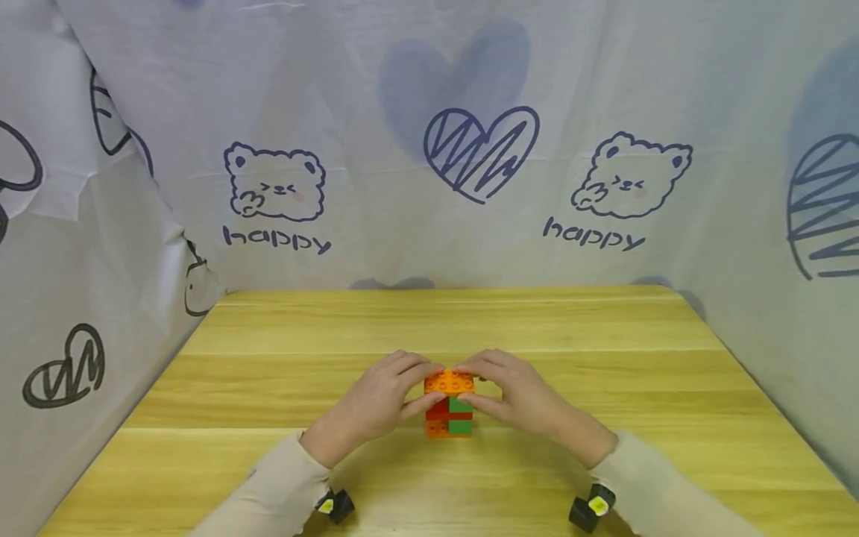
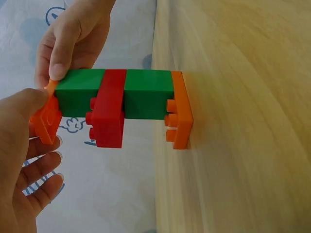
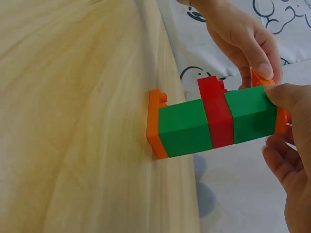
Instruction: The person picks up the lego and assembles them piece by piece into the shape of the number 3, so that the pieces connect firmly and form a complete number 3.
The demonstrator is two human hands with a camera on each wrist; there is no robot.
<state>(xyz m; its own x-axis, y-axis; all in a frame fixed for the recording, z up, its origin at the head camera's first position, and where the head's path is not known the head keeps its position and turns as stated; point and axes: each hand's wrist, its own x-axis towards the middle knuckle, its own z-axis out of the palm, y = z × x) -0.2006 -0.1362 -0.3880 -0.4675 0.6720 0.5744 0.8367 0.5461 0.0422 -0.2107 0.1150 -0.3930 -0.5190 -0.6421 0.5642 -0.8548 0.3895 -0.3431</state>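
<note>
A small tower of toy building blocks stands on the table before me. It has an orange base plate (image 2: 182, 114), a green block (image 2: 148, 94), a red block (image 2: 111, 111), a second green block (image 2: 80, 92) and an orange plate (image 1: 448, 383) on top. The green blocks sit towards the right end, so studs show on the left of the red block and base plate. My left hand (image 1: 372, 399) pinches the left end of the top plate between thumb and fingers. From the other side, my right hand (image 1: 530, 399) grips that plate's right end. Whether it is fully seated cannot be told.
The wooden table (image 1: 302, 328) stretches around the tower. White cloth (image 1: 376, 253) with printed hearts, bears and lettering hangs behind and along both sides. A black wrist device (image 1: 338, 506) is below the left sleeve, and another (image 1: 590, 509) by the right.
</note>
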